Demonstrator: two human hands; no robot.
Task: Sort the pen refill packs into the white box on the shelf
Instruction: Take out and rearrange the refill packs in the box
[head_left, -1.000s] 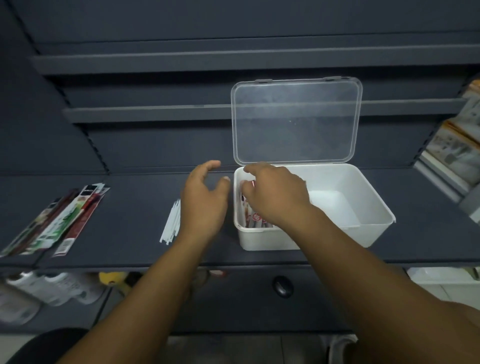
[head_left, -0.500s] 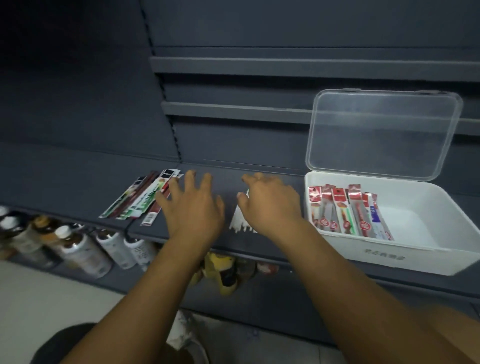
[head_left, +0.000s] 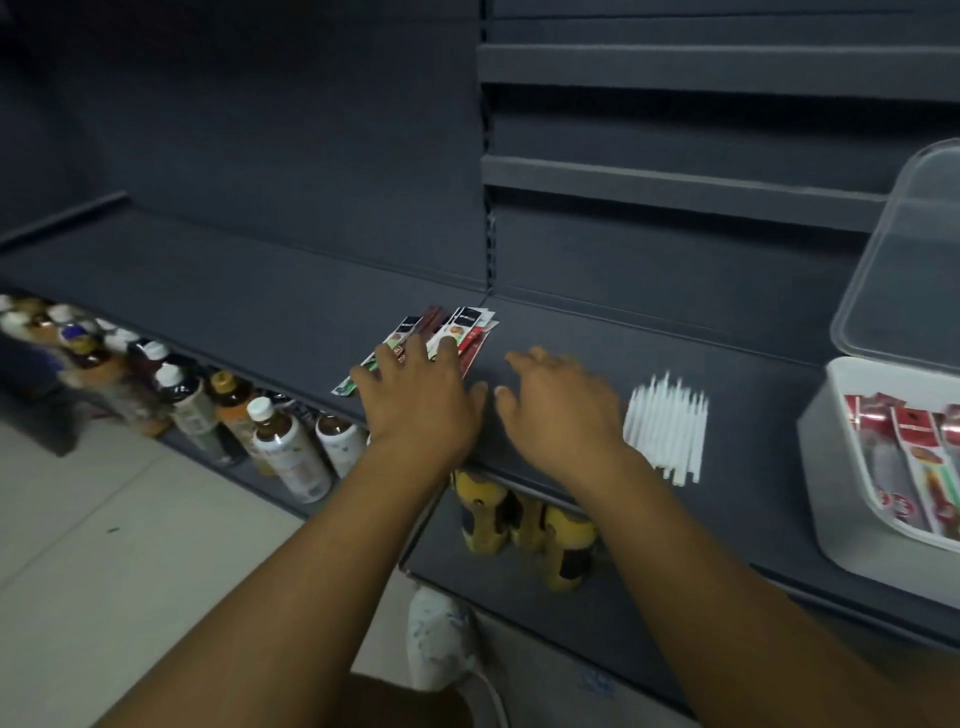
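Comparing with half a second ago: the left hand now lies on the loose pen refill packs, which it had not yet reached. The right hand has moved off the white sticks, and the white box sits at the view's 3 o'clock edge.

Loose packs: long, narrow, fanned flat on the dark shelf; printed red, green and white, with black tops. Boxed packs lie side by side under the raised clear lid.

Loose packs lie at 12 o'clock of the left hand, whose straight, spread fingers cover their near ends. Right hand slightly blurred, fingers relaxed, holding nothing; loose packs at its 10 o'clock.
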